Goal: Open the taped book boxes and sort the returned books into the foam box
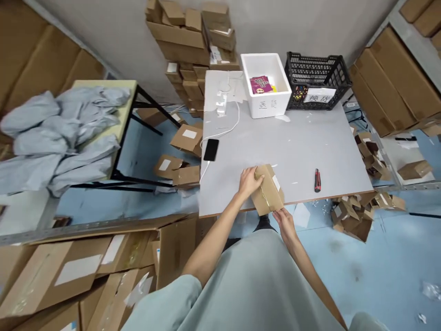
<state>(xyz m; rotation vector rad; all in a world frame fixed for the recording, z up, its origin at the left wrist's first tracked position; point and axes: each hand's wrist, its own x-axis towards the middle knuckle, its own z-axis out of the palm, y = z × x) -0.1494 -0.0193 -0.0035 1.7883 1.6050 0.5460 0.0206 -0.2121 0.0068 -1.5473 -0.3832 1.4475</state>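
Observation:
A small taped cardboard box (pixel 268 193) with a white label is held at the front edge of the grey table (pixel 262 142). My left hand (pixel 250 182) grips its upper left side, thumb over the top face. At its lower right corner, my right hand (pixel 285 221) pinches the cardboard with its fingertips. A red and black box cutter (pixel 317 180) lies on the tabletop to the right. Farther left rests a black phone (pixel 211 150) beside a white cable.
A white foam box (pixel 267 105) holding purple packets and a black plastic crate (pixel 312 99) stand at the table's back. Grey bags (pixel 62 128) cover a side table at left. Open cartons (pixel 353 218) lie on the floor, and large boxes (pixel 58 271) fill the lower left.

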